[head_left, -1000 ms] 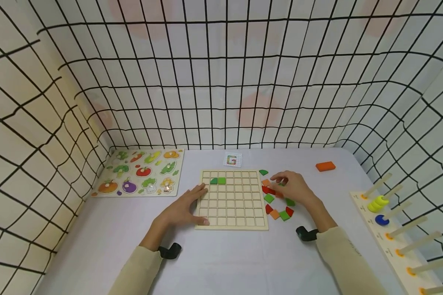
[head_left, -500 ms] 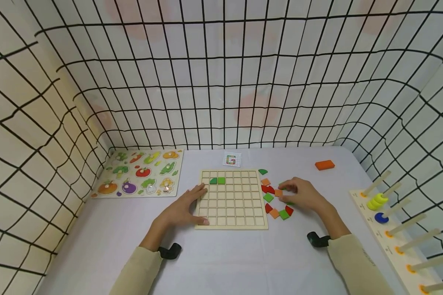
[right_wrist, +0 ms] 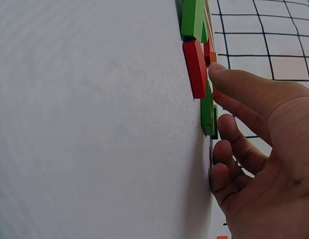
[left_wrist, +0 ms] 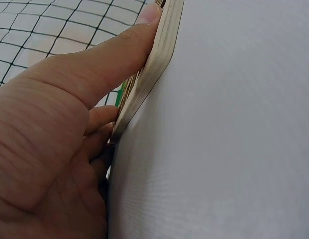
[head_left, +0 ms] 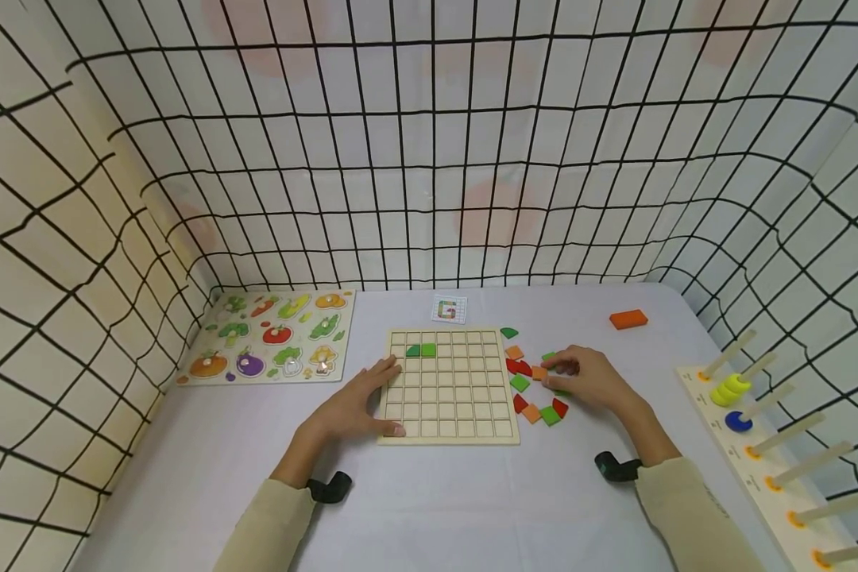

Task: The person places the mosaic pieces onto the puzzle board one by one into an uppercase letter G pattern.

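Observation:
A square wooden grid board (head_left: 449, 401) lies mid-table. Near its upper left, a green quarter-round tile (head_left: 413, 350) sits beside a green square tile (head_left: 429, 349). My left hand (head_left: 350, 403) rests on the board's left edge, fingers and thumb spread; in the left wrist view the thumb lies over the rim. To the right are loose red, orange and green tiles. My right hand (head_left: 588, 377) is among them, thumb and index finger apart beside an orange square tile (head_left: 539, 372). Fingertip contact is unclear. Green tiles (right_wrist: 208, 112) are partly hidden under this hand.
A pattern card (head_left: 450, 309) lies behind the board. At the left is a vegetable puzzle board (head_left: 270, 338). An orange block (head_left: 628, 319) lies back right, and a peg rack (head_left: 751, 453) with yellow and blue rings stands along the right. Black netting (head_left: 432, 167) surrounds the table.
Since a second ago my right hand has moved right and slightly towards me over the loose tiles, uncovering the orange square tile. My left hand has stayed on the board.

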### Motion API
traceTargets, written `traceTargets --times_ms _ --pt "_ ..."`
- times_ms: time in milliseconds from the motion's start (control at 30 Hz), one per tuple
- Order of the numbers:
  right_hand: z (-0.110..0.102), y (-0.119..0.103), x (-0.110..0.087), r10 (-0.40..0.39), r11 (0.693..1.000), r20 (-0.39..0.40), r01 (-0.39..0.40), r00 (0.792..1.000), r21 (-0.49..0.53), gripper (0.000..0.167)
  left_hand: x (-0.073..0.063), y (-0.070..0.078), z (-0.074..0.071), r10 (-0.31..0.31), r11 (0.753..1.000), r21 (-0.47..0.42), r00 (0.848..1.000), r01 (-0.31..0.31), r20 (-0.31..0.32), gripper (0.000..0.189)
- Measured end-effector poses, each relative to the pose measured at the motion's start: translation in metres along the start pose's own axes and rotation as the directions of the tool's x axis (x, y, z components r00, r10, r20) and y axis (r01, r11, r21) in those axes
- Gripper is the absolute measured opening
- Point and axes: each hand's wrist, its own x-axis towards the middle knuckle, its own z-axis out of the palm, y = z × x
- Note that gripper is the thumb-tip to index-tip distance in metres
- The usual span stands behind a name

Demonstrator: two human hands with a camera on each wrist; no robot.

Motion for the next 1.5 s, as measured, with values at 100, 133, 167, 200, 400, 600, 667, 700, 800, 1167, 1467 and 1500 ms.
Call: traceTargets --times_ms 100,133,167,200,400,600,667,700,800,1167,1467,1500 --pt "0.000 -0.001 -0.001 -0.007 1.000 -0.012 0.007 1.000 0.006 0.034 -0.001 -0.001 0.000 -0.002 1.000 -0.003 1.000 0.002 0.000 0.111" --pt "0.000 -0.001 -0.001 -0.008 1.000 -0.017 0.008 1.000 0.008 0.034 -0.001 -0.001 0.001 -0.001 1.000 -0.004 1.000 0.001 0.000 0.111" --pt "-0.001 -0.001 -0.001 -0.010 1.000 -0.024 0.010 1.000 0.010 0.033 0.000 -0.001 0.001 0.000 1.000 -0.004 1.000 0.000 -0.002 0.111" --pt "-0.001 -0.002 -0.001 -0.012 1.000 -0.030 0.012 0.999 0.012 0.033 0.000 -0.001 0.001 0.001 1.000 -0.002 1.000 -0.001 -0.002 0.111" --pt "-0.003 -0.006 0.002 -0.019 1.000 -0.047 0.020 0.999 0.005 0.033 0.001 -0.001 0.001 0.002 1.000 0.003 1.000 -0.002 -0.004 0.110" --pt "-0.004 -0.018 0.007 -0.027 1.000 -0.040 0.027 0.999 -0.005 0.034 0.000 -0.001 0.001 -0.011 1.000 -0.006 1.000 0.011 -0.002 0.111" --pt "-0.003 -0.023 0.009 -0.031 1.000 -0.040 0.031 0.999 -0.006 0.033 0.000 -0.001 0.001 -0.010 1.000 -0.008 1.000 0.010 -0.003 0.111" --pt "-0.003 -0.025 0.010 -0.032 0.999 -0.041 0.032 0.999 -0.007 0.032 0.000 -0.001 0.001 -0.008 1.000 -0.009 1.000 0.008 -0.003 0.111" --pt "-0.002 -0.033 0.013 -0.044 0.999 -0.038 0.044 0.998 0.001 0.031 -0.001 -0.001 0.001 -0.009 1.000 -0.010 1.000 0.009 -0.003 0.111" --pt "0.016 -0.056 0.029 -0.051 0.995 -0.058 0.055 0.997 0.077 0.033 0.000 -0.001 0.002 0.010 1.000 -0.005 1.000 -0.010 0.001 0.109" --pt "0.038 -0.073 0.048 -0.130 0.983 -0.044 0.134 0.991 0.127 0.027 0.002 -0.002 0.001 0.021 1.000 0.007 1.000 -0.021 0.002 0.109" --pt "0.040 -0.076 0.051 -0.138 0.981 -0.044 0.143 0.989 0.132 0.027 0.002 -0.002 0.000 0.026 1.000 0.006 1.000 -0.026 0.001 0.109"
